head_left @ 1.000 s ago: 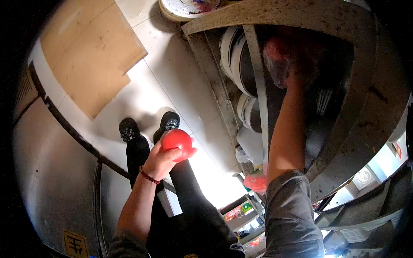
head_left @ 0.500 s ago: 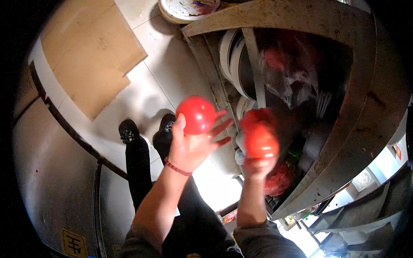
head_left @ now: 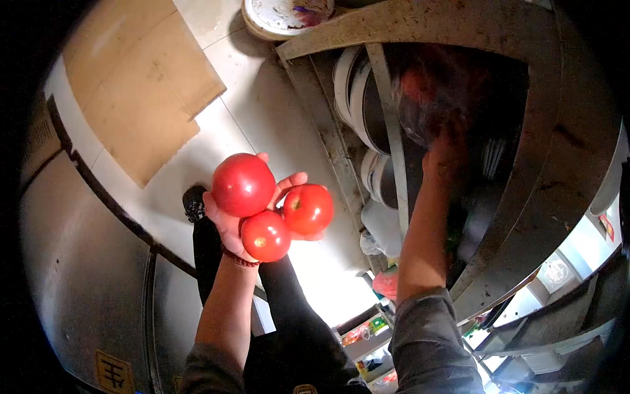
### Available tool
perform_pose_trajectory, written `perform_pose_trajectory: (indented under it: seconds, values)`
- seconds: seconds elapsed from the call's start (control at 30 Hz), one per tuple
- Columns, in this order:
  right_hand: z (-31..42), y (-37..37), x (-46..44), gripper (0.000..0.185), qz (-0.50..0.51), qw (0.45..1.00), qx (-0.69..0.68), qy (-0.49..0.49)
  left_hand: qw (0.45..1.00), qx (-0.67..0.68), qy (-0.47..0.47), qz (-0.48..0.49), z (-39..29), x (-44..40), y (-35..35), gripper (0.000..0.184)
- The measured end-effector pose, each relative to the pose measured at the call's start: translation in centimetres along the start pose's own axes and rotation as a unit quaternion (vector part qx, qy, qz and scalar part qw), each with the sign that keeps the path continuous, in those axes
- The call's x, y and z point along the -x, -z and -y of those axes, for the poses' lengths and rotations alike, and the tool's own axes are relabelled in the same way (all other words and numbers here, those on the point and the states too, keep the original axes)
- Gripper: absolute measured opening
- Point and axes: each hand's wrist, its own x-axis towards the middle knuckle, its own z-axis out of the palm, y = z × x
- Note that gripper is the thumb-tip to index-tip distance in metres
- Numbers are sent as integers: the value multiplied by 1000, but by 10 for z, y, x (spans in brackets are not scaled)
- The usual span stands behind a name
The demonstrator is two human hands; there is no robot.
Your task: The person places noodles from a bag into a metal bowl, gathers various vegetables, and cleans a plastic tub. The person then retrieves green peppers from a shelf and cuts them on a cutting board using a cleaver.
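Observation:
Three red tomatoes rest together in my left hand (head_left: 226, 220), palm up with its fingers curled about them. The largest tomato (head_left: 243, 184) lies toward the thumb side, a smaller one (head_left: 266, 236) near the wrist, and another (head_left: 308, 209) on the fingers. My right hand (head_left: 447, 154) reaches into the dark shelf at a clear plastic bag (head_left: 420, 118) with red things inside. Shadow hides its fingers, so what it grips cannot be made out.
The metal shelf's frame (head_left: 551, 164) curves around my right arm. White-rimmed pans (head_left: 367, 108) stand beside its inner upright. A white bucket (head_left: 262, 26) is at the top, cardboard (head_left: 138, 85) lies on the floor, and a metal cabinet (head_left: 92, 262) stands at left.
The right hand brought tomatoes out of the shelf and went back in without them. My left hand went from one tomato to three.

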Motion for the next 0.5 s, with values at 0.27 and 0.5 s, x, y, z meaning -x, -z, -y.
perform_pose_trajectory:
  seconds: [0.27, 0.5]
  values:
    - [54, -20, -15, 55, 68, 990, -5, 125, 999, 17, -17, -33, -6, 38, -2, 87]
    - [122, -13, -30, 69, 197, 980, -23, -14, 998, 14, -23, -55, -17, 59, -8, 88]
